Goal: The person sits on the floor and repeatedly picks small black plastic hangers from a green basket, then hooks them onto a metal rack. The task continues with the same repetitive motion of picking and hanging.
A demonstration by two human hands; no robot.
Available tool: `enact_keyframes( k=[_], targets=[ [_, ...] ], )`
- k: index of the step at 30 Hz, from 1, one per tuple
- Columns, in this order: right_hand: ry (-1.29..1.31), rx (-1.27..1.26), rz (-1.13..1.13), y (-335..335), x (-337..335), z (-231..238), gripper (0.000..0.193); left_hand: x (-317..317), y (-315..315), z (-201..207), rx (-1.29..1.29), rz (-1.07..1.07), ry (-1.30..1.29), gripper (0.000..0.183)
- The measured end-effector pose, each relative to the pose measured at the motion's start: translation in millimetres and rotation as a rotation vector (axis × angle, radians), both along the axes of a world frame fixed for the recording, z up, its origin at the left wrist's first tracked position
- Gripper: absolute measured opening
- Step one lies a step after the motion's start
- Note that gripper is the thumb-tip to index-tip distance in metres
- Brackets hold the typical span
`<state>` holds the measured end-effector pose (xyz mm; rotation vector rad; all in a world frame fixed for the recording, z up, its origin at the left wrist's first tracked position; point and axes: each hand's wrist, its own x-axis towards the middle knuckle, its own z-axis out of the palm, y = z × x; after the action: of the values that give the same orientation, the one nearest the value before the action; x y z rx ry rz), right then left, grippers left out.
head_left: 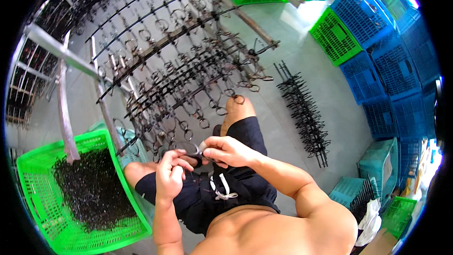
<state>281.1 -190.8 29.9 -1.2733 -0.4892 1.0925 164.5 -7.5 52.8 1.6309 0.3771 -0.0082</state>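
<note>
Things are carried by a smooth grey floor [347, 134]. A bunch of thin black rods [304, 113] with lots of short prongs is laid flat on it. Blue crates [361, 78] and a green crate [335, 38] are lined up by its right side. Black bars [163, 43] with rings [204, 123] are held up above it by a frame of poles [252, 23]. The spot under the big green basket [35, 193] is hidden.

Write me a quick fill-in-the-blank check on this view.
1. The right hand pinches a dark piece, with the person's ____ hand close by.
2. The basket with the dark heap is coloured ____.
3. The spiked bars lie on the ____.
4. The drawstring is coloured ____.

Missing words: left; green; floor; white.
</note>
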Motion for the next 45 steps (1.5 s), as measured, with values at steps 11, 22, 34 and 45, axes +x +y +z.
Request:
enact_keyframes(
  k=[11, 22, 34, 45],
  targets=[
    [-0.284, 0.175, -1.115, -87.7, 200.6, -11.9, 0.016, -21.4, 44.3, -2.0, -0.311, 0.635, -0.268, 0.039],
    [-0.379, -0.189, -1.030, -69.2, 230.1, -9.4, 0.013, -43.1, 122.1, -12.0, 0.177, 0.852, 0.054, 0.019],
    [-0.278, -0.141, -1.022, -71.7, 223.8, -13.5, 0.013, -1.7, 131.1, -45.7, 0.076, 0.703, 0.054, 0.020],
    [-0.311, -0.137, -1.022, -74.7, 220.2, -11.7, 0.015, -2.4, 132.7, -53.9, 0.088, 0.706, 0.005, 0.021]
  ],
)
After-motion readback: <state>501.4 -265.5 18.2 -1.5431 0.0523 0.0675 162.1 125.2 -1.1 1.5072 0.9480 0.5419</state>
